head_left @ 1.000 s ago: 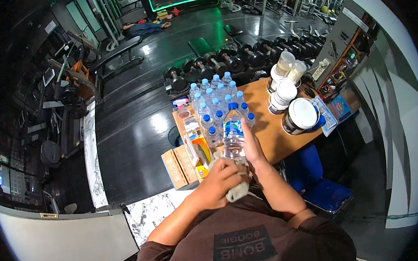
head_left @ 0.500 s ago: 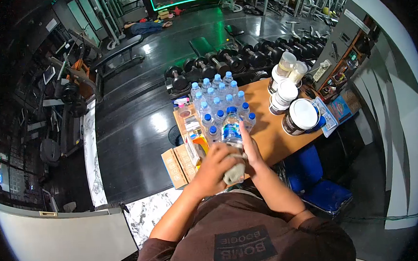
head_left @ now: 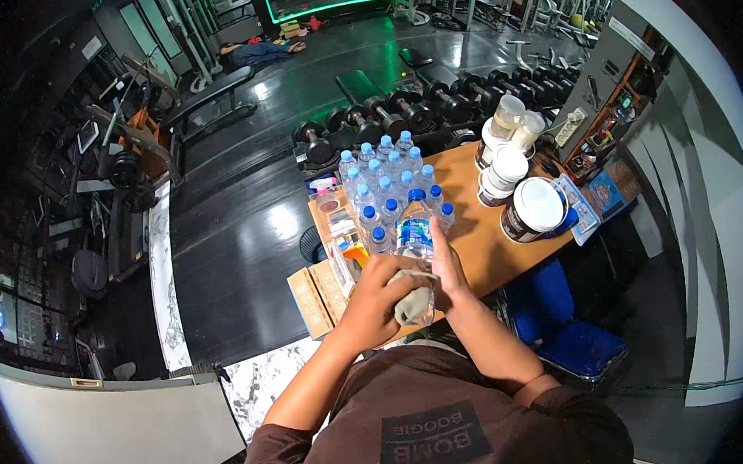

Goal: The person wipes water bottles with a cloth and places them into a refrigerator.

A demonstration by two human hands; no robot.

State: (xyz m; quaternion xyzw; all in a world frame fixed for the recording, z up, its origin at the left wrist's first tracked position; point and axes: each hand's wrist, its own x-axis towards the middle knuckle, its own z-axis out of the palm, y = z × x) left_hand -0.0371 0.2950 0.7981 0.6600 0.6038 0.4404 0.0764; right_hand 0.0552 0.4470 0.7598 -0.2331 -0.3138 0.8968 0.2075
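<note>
A clear plastic water bottle (head_left: 414, 231) with a blue cap and blue label is held in front of my chest, its cap tipped away from me. My right hand (head_left: 447, 270) grips the bottle along its right side, the thumb pointing up beside the label. With curled fingers, my left hand (head_left: 381, 298) presses a pale grey-green cloth (head_left: 413, 304) against the lower part of the bottle. Just beyond, several similar bottles (head_left: 385, 183) stand upright in a tight group on the wooden table (head_left: 493, 252).
White-lidded tubs (head_left: 538, 203) stand at the table's right side. Cardboard boxes (head_left: 309, 302) and a pink-topped spray bottle (head_left: 325, 191) are on the left. A blue chair (head_left: 575, 339) is at the right. Behind the table runs a dumbbell rack (head_left: 406, 106); a person (head_left: 262, 50) lies on the floor farther back.
My left hand and the cloth have shifted slightly on the lower bottle, and more of the cloth shows. The bottle's cap has moved a little to the right.
</note>
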